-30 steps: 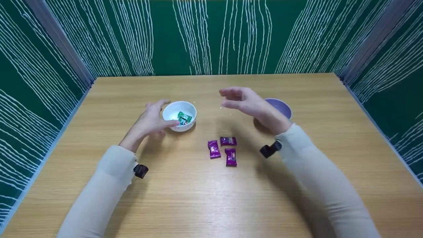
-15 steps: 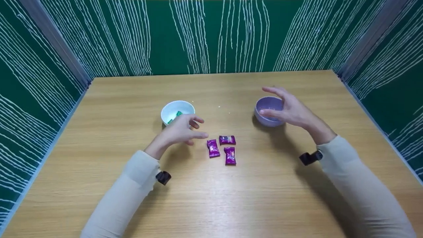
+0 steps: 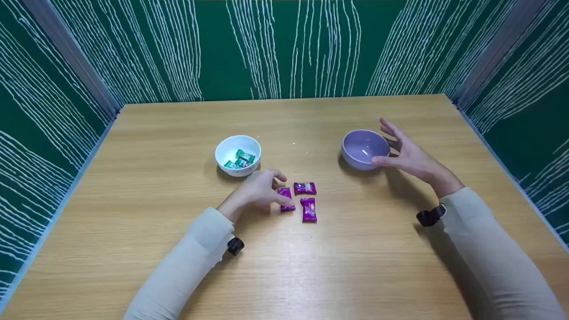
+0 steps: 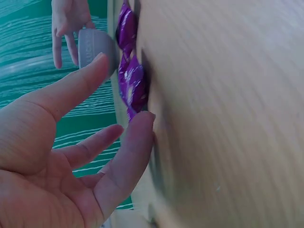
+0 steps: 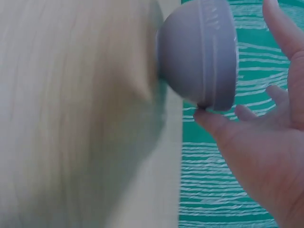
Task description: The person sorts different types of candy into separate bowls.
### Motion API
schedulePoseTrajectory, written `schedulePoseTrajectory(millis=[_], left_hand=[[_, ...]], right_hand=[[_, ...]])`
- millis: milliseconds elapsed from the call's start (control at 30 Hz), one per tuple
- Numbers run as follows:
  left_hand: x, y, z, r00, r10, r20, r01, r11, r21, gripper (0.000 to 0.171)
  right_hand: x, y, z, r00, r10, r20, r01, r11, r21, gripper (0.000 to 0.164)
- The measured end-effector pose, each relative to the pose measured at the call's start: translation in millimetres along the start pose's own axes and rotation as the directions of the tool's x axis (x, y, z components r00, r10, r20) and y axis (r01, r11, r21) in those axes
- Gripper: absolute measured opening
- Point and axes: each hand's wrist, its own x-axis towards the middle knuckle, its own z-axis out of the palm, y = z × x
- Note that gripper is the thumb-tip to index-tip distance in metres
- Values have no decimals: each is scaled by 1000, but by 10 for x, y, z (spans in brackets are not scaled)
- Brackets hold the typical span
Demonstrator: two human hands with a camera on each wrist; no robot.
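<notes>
While the left sleeve (image 3: 191, 253) slants up from the lower left of the head view, the left hand (image 3: 255, 190) reaches over the leftmost purple packet (image 3: 284, 192), just below the frame's centre. Its thumb and fingers stand apart, gripping nothing; whether they touch the packet is unclear. From the lower right rises the right sleeve (image 3: 493, 249), the right hand (image 3: 418, 163) spread beside the purple bowl (image 3: 358, 161) right of centre, thumb at its rim, the bowl not gripped. Half a second ago the left hand covered the front of the white bowl (image 3: 224, 153), and the right overlapped the purple one.
</notes>
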Motion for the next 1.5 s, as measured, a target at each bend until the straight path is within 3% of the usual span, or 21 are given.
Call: schedulePoseTrajectory(millis=[233,567,933,1233,1500], left_hand=[[37,-18,56,999,2,47,1,998,-61,68],[53,-23,78,998,14,61,-12,1000,-20,53],[45,-11,101,994,107,28,-107,994,-8,38],[56,67,155,997,70,42,-65,993,-103,34],[51,121,128,992,82,91,-64,980,-188,33]], right_hand=[[61,140,-31,998,38,52,-38,999,-3,105],[99,183,-81,990,112,82,-109,993,-39,104],[146,141,-52,982,157,101,-146,983,-109,106],[58,209,-70,978,175,110,-170,984,-51,103],[82,218,-52,979,162,123,-162,987,-10,101]])
